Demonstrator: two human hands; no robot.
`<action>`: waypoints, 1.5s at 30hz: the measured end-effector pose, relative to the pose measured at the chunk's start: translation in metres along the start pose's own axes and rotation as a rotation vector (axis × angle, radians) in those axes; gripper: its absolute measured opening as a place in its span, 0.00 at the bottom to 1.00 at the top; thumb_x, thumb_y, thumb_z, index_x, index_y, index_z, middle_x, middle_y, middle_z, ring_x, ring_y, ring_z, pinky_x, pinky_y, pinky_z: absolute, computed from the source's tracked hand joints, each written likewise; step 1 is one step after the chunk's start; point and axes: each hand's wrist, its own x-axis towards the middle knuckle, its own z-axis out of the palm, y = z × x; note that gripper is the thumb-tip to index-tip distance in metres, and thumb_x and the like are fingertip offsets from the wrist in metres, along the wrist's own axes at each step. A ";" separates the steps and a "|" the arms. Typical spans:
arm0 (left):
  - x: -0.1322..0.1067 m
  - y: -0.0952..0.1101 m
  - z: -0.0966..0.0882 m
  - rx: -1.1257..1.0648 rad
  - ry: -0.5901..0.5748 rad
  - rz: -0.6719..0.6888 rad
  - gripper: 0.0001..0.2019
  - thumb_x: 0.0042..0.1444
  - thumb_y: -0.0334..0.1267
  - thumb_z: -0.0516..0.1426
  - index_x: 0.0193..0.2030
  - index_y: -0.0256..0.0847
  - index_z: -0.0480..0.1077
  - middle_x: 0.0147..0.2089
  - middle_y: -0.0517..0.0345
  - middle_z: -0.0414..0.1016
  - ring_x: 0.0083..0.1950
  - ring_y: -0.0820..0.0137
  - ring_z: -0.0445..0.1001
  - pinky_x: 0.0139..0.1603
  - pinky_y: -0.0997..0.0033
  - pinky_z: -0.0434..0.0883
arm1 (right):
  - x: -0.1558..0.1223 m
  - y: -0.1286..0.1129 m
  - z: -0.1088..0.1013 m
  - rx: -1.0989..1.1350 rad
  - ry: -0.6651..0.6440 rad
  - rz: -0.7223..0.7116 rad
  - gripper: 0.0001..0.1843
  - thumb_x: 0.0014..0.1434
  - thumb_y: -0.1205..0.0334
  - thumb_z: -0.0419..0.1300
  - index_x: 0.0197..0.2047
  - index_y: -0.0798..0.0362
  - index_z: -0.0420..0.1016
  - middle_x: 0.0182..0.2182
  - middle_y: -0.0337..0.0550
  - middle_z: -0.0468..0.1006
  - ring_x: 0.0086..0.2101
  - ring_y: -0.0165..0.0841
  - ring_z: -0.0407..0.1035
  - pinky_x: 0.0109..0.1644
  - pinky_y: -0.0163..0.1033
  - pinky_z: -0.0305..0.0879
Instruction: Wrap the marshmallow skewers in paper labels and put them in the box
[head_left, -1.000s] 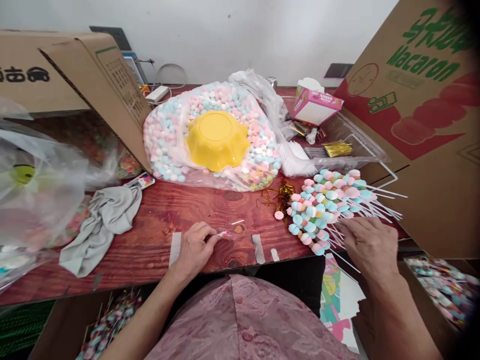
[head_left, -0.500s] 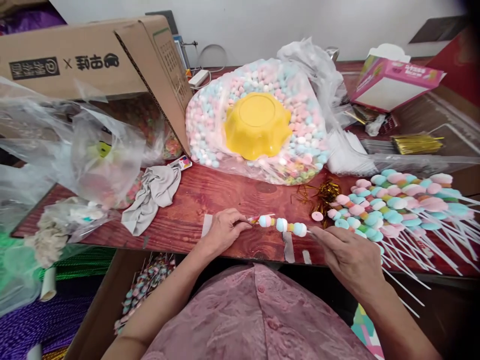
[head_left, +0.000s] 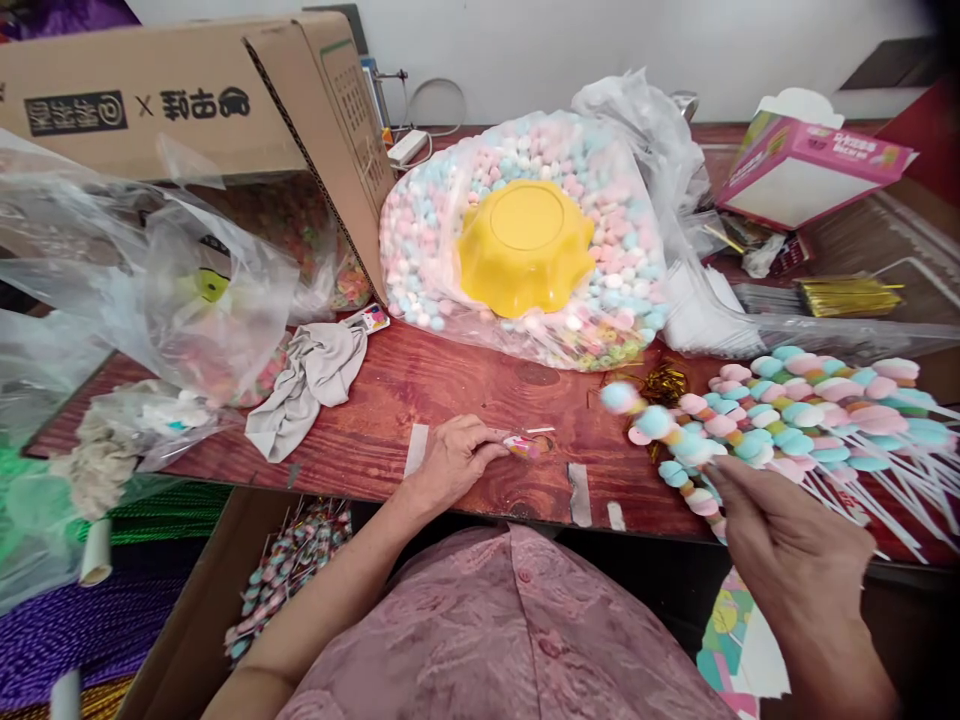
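Taking the upturned yellow bowl point(head_left: 526, 245) as my landmark, I see it resting on a clear bag point(head_left: 637, 110) full of pink, blue and white marshmallows. Right of the bowl, a clear tray point(head_left: 847, 330) holds gold ties point(head_left: 847, 297); left of it, bagged colourful pieces show inside a cardboard box point(head_left: 150, 140). Nearer me than the bowl, my left grip point(head_left: 454, 460) pinches a small printed wrapper point(head_left: 523, 447). Right of that bowl, my right grip point(head_left: 787, 520) is closed on a marshmallow skewer point(head_left: 656, 420), which half a second ago stretched between both grips.
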 end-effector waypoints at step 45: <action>0.000 -0.002 0.000 0.103 -0.115 0.187 0.09 0.61 0.38 0.58 0.32 0.38 0.76 0.31 0.56 0.74 0.35 0.71 0.70 0.38 0.71 0.65 | 0.015 -0.021 0.010 -0.084 -0.120 -0.659 0.14 0.60 0.72 0.58 0.49 0.54 0.74 0.29 0.41 0.77 0.29 0.33 0.65 0.34 0.38 0.55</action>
